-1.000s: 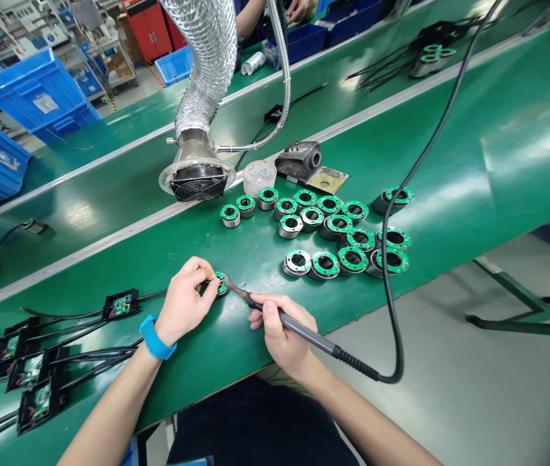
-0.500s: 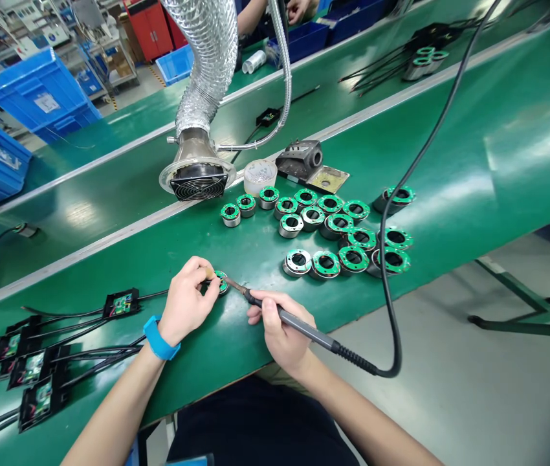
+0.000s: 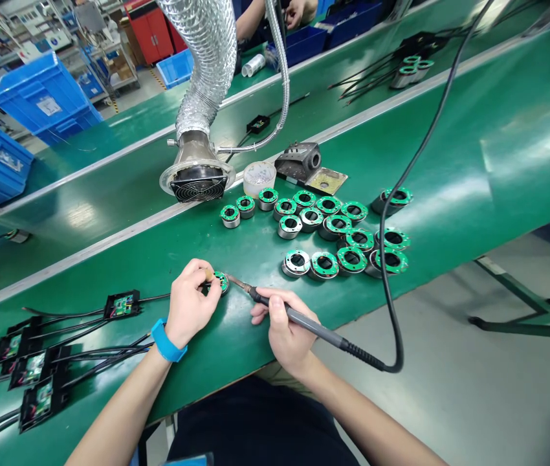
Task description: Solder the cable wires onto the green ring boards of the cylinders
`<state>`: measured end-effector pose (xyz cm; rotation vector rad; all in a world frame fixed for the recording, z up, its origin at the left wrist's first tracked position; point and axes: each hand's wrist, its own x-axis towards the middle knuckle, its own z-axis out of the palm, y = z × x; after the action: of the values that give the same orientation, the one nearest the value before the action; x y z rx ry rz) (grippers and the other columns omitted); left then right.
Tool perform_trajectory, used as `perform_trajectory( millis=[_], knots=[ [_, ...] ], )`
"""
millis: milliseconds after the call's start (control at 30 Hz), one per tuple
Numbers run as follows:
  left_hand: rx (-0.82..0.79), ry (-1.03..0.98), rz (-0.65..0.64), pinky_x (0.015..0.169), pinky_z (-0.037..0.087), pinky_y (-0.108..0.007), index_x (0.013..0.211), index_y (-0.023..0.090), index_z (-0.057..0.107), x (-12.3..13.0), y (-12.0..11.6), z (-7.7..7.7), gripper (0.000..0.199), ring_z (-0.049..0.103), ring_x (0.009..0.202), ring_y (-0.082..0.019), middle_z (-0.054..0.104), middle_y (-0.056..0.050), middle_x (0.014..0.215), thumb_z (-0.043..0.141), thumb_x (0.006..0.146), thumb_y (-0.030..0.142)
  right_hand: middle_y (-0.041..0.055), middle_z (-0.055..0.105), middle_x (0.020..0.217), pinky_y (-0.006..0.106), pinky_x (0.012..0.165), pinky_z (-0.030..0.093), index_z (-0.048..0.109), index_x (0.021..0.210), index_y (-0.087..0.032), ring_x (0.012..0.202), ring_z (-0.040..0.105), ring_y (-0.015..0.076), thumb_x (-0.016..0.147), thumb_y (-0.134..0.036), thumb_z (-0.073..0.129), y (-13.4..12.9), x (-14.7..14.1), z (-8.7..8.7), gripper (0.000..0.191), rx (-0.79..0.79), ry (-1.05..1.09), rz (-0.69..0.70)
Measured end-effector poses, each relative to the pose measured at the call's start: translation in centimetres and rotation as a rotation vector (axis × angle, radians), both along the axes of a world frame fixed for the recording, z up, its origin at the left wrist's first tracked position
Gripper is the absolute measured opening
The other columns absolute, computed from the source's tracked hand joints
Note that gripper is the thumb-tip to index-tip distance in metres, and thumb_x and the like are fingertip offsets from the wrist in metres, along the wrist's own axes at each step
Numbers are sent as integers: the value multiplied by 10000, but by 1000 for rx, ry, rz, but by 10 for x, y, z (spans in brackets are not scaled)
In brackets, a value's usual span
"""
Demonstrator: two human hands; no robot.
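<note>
My right hand (image 3: 290,327) is closed round the grey handle of a soldering iron (image 3: 316,327). The iron's tip points left and lies at the edge of a small ring part with a green circuit board (image 3: 220,282). My left hand (image 3: 193,299), with a blue band on its wrist, pinches at the left side of that ring; its fingers hide part of it, and what they hold is too small to name. A black box with a green board (image 3: 122,304) lies left of my left hand, its cable running toward the hand.
Several green-topped rings (image 3: 338,224) stand right of centre. Behind them are an iron stand (image 3: 299,162) and a white cup (image 3: 259,178). A fume duct (image 3: 200,165) hangs at centre. More boxes (image 3: 42,401) lie left; another person's hand shows at the top.
The iron and my right hand have shifted slightly right, the tip now nearer the ring's right edge. My left hand remains at the ring, its wrist slightly further right.
</note>
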<state>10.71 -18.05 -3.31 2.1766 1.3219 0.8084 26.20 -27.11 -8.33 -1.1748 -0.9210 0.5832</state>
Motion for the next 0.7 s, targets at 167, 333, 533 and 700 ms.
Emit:
perform_trajectory(
  millis=[167,333,533,700],
  knots=[
    [-6,2,-2,615,414,-268,686,183,588,1,2,1,208,581,719,-133,642,-22,885,625,886,141,-41,740,708,227,544,573,738,1062,-237,518,697,109,1046,-229,533,-3,0,-5,206,-10,-29,-7],
    [-16,19,-9,612,422,-264,688,186,605,1,4,2,202,585,713,-136,642,-28,889,613,887,153,-23,756,750,250,580,599,729,1100,-229,543,714,121,1054,-264,539,1,-1,-3,199,-41,-39,-8],
    [38,82,-22,667,466,-275,693,195,572,-2,3,5,197,616,724,-151,644,-29,867,592,880,134,26,708,945,294,739,623,687,1210,-258,749,736,144,1058,-247,504,34,5,22,238,2,-177,-6],
    [81,143,-25,705,490,-275,721,205,533,-5,2,7,191,645,744,-157,639,-19,872,563,896,133,103,576,1177,380,919,597,598,1248,-224,971,710,197,1007,-190,519,97,-4,39,255,42,-250,-178]
  ],
)
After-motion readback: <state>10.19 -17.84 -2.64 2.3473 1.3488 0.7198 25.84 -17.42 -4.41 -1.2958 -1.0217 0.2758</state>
